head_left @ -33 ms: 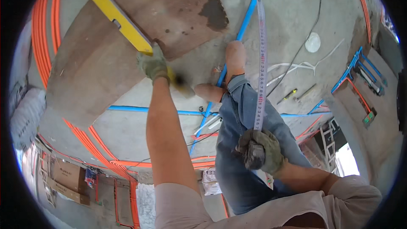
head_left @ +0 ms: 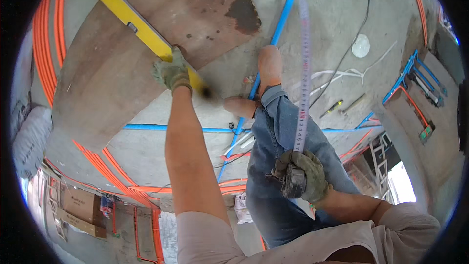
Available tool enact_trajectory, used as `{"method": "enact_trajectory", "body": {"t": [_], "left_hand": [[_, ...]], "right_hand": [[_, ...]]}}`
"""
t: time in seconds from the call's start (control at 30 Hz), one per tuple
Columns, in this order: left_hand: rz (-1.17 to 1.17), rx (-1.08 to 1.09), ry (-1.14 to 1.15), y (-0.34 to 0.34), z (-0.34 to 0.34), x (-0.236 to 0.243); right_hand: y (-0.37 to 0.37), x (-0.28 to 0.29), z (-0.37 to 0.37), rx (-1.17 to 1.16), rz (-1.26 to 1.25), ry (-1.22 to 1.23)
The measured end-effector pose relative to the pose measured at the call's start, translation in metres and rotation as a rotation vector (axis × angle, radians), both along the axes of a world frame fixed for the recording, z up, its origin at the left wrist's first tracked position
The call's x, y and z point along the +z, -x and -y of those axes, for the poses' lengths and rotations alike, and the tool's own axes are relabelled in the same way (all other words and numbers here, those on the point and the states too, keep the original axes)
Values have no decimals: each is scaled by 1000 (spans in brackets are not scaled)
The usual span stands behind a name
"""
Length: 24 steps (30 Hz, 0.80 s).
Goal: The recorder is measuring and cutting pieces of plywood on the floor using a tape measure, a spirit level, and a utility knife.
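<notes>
Bare grey concrete floor; large brown, stained sheet of board lies on it, upper left; long yellow bar-shaped spirit level slants across above the board, near end blurred; can't tell if it touches the board; straight blue plastic pipe runs to its right; long white printed tape blade is out beside the pipe, passing over the blue denim trouser leg; far end blurred, can't tell if it's seated on anything

Left gloved hand: fingers clamped round the level near its lower end; right gloved hand: fingers wrapped on the scuffed black tape case, blade coming out on top

To do it well: the off-centre grip likely lets the level swing, so grip nearer its middle; hold the blade straight and untwisted; control the case so the blade can't snap back
</notes>
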<state>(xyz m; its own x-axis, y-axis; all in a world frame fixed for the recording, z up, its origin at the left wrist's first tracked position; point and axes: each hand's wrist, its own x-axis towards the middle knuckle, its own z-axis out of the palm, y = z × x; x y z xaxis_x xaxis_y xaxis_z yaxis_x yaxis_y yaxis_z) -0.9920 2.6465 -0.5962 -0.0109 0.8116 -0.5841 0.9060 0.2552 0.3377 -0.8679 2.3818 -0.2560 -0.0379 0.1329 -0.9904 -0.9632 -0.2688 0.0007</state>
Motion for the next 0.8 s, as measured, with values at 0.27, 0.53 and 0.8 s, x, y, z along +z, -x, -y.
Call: {"method": "enact_trajectory", "body": {"t": [0.27, 0.53, 0.8], "left_hand": [[-328, -531, -495, 39, -22, -86], [-420, -598, -574, 82, -36, -137], [-232, -343, 12, 78, -47, -130]], "right_hand": [[-25, 0, -19, -320, 16, 109], [-42, 1, -22, -598, -115, 180], [-101, -21, 23, -609, 228, 44]]}}
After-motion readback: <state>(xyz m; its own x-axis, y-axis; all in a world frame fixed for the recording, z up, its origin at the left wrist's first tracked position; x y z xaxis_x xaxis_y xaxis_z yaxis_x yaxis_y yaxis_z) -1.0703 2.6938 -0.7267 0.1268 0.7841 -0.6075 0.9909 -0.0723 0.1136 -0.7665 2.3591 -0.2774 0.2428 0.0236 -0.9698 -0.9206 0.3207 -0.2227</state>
